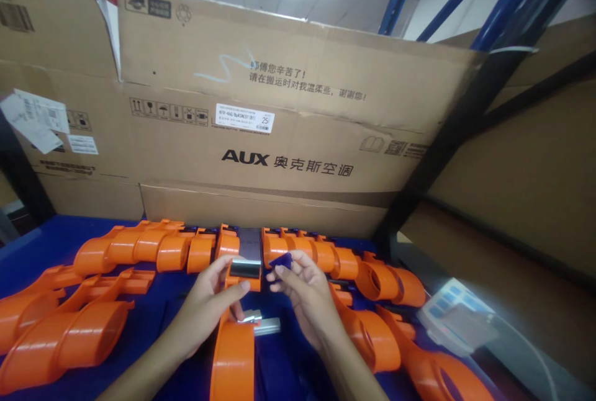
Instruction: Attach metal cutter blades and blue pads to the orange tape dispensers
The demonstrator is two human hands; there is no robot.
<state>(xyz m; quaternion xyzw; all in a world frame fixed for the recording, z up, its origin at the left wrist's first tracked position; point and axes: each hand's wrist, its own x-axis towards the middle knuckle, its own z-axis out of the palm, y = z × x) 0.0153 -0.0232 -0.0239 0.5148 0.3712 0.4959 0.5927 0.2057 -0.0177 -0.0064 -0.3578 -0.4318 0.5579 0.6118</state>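
My left hand [202,303] is closed around the head of an orange tape dispenser [233,360], which stands upright in front of me. Across its top sits a dark strip [245,269] with a serrated metal edge. Between the thumb and fingers of my right hand [310,295] is a small dark blue plastic piece [281,261], just right of the dispenser head and apart from it. Silvery metal strips [267,326] lie below the hands, partly hidden by the dispenser.
Several orange tape dispensers [125,246] line the back of the blue surface [186,339]; more lie left and right. Behind them stands a large cardboard box [298,121]. A dark shelf post [433,134] and a white device with a cable [459,314] are at the right.
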